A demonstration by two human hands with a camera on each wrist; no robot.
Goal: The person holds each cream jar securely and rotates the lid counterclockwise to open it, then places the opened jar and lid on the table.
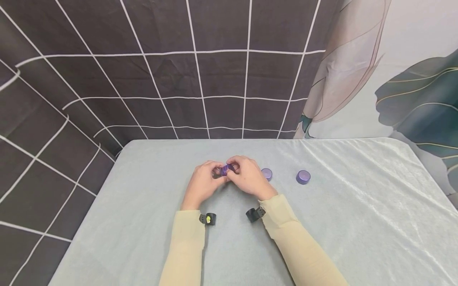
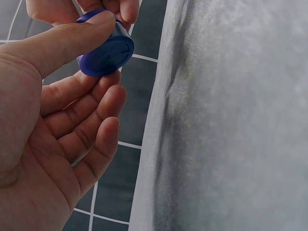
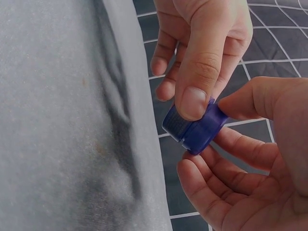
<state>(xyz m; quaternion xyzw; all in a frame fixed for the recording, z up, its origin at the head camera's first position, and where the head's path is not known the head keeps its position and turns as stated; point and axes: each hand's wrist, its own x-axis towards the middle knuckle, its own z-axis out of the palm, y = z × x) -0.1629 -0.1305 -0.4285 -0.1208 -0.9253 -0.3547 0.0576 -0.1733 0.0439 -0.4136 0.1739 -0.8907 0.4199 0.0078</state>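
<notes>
Held container: here it is, a small, squat, round container [image 1: 226,170], glossy purple overhead and bluer in the wrist views, with a smooth, wider band around one end and a narrower section whose fine marks are too small to read.
Flat end: tilted into sight in the left wrist view, a plain disc with faint marks on its face.
Left hand [image 1: 205,180]: clamped on the container, thumb laid across its side, a finger underneath, the rest curving loosely below.
Right hand [image 1: 248,176]: clamped on it as well, thumb and fingertips pinching the smooth band.
Container's spot: right between the two hands, out at the fingertips and clear of both palms, leaning at an angle.
Nearer purple piece [image 1: 266,174]: short and round, just beside the right hand, partly hidden by it.
Farther purple piece [image 1: 303,177]: a stubby cylinder with a flat, paler top, off to the right, apart from everything.
Tablecloth [image 1: 358,238]: pale grey, velvety, creased to the right.
Backdrop [image 1: 171,75]: dark fabric ruled with white lines in a grid.
Curtain [image 1: 411,51]: soft folds, large leaf shapes in pink and teal.
Sleeves [image 1: 187,242]: cream, smooth, a small black device at each wrist.
</notes>
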